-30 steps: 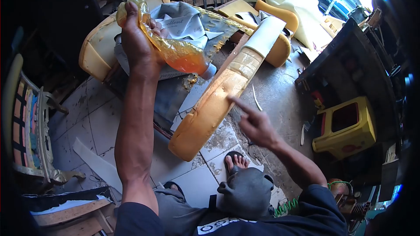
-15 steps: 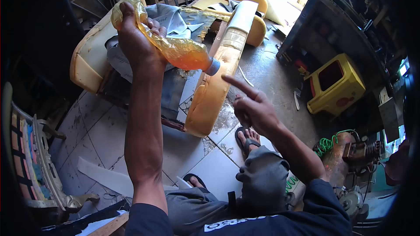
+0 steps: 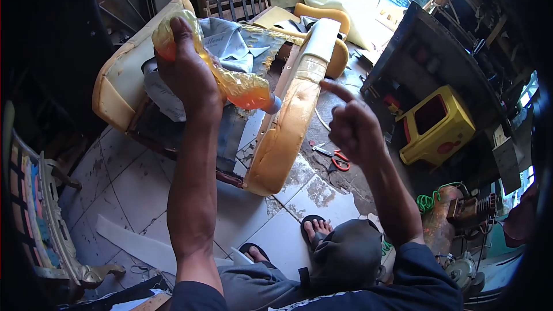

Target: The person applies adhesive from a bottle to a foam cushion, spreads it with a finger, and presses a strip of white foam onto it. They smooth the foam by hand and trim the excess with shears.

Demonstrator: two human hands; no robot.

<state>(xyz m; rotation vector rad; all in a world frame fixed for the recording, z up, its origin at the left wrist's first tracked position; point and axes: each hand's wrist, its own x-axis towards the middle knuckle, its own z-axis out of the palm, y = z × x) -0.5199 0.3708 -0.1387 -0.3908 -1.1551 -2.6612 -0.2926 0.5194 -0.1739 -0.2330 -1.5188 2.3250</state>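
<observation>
My left hand [image 3: 190, 72] is wrapped round a crumpled clear plastic bottle [image 3: 245, 89] of orange liquid, its capped end tilted down to the right. Beneath it stands a chair frame with foam-covered arms; the cap hangs near the right foam arm [image 3: 282, 138]. Grey printed cloth [image 3: 222, 43] lies over the frame. My right hand [image 3: 354, 118] is raised right of that foam arm, index finger stretched out and the other fingers curled, with nothing visible in it. The index fingertip appears near the arm's edge.
Scissors with orange handles [image 3: 340, 161] lie on the floor below my right hand. A yellow plastic stool [image 3: 461, 121] and a rusty compressor tank [image 3: 440, 219] are at the right. A carved chair frame [image 3: 63, 224] stands at the left, near a white strip [image 3: 132, 239].
The bottle's cap has moved down and left. My right hand has moved up and right, uncovering the scissors. The view has shifted, and my right foot appears lower and further left.
</observation>
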